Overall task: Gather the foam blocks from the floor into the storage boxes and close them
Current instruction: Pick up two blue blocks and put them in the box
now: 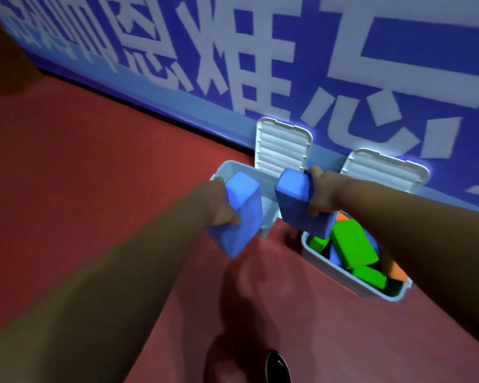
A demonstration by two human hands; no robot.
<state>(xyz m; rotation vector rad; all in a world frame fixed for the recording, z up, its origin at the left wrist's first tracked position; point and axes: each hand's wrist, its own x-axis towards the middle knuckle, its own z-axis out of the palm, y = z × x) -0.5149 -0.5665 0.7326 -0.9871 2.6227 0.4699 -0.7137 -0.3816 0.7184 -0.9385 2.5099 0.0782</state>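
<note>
Head cam has both arms stretched out over the red floor (94, 161), and both hands are busy. The left hand (221, 208) is curled round a blue rectangular foam block (238, 217), and the right hand (320, 189) is gripping a second blue foam block (296, 200) from its far side. The first block hangs over the near edge of the left white plastic storage box (227, 165). The second floats between the boxes, just above the corner of the right white plastic storage box (343, 283). My guess on handling: these look light and squishy, not slippery and not fragile, so a wrap across the short width like this should be plenty, and dropping them in is fine. Squeeze too hard and they'd probably just dent. Counts: 2 blue blocks in hand, 2 boxes, and 2 ribbed white lids (282, 145) standing open against the blue wall with white characters (398, 51). The right box holds at least 3 green foam blocks (351, 244), 2 orange bits (397, 269) and some blue, though part of it is hidden by my arm. What I can see of the left box looks bare. 0 loose blocks on the floor in this shot.
</note>
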